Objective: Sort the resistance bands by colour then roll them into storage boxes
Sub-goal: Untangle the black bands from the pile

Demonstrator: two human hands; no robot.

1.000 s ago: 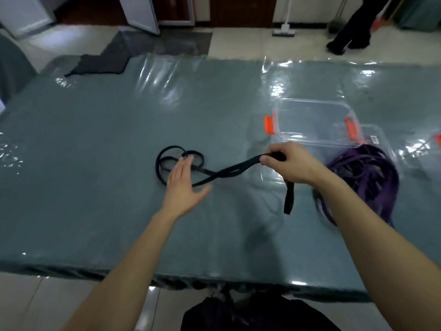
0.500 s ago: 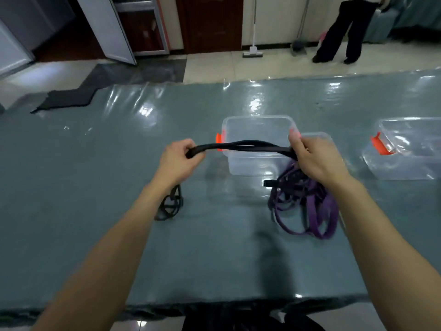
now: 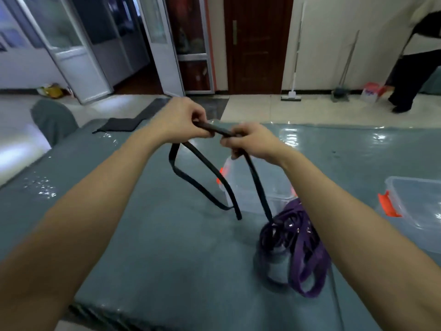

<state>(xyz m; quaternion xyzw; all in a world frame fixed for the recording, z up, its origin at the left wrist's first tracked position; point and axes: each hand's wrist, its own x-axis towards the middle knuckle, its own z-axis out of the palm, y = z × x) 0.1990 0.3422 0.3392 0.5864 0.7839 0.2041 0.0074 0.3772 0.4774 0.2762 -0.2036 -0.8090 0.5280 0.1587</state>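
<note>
A big grey-green table with a shiny plastic cover (image 3: pixel 155 247) fills the view. A clear plastic storage box with orange clips (image 3: pixel 276 187) stands in the middle, partly behind the hanging band. A pile of purple stretchy bands (image 3: pixel 307 249) lies just in front of it. A second clear box (image 3: pixel 420 206) sits well off to the right.

The long black stretchy band (image 3: pixel 215 129) is held up in the air above the table. A short piece runs sideways between the hands, and the rest hangs down in loops toward the table.

The left hand (image 3: pixel 181 123) and right hand (image 3: pixel 250 140) are raised close together, arms stretched forward. Both have fingers curled tight, pinching the band.
</note>
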